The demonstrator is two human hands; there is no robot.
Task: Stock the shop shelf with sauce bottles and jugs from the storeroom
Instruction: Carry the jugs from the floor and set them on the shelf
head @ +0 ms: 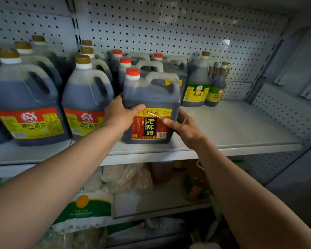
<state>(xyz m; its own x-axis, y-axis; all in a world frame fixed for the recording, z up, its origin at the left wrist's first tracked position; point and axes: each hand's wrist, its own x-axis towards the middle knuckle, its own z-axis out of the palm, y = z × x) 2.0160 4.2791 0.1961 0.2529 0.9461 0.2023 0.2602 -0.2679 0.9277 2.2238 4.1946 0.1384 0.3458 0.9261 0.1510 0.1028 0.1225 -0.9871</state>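
A square dark vinegar jug (151,97) with a red cap and a red-and-yellow label stands upright at the front of the grey shelf (232,130). My left hand (120,114) grips its left side, thumb across the label's top. My right hand (183,126) holds its lower right corner, thumb on the label. Behind it stand several more red-capped jugs (142,66). To the left are big gold-capped soy sauce jugs (25,97) in rows. At the back right stand two green-labelled vinegar bottles (197,83).
A pegboard back wall (169,29) and a pegboard side panel (285,112) close in the shelf. The shelf's right half is bare metal. On the shelf below lie bagged goods (126,177), a green-and-white sack (86,209) and an oil bottle (196,184).
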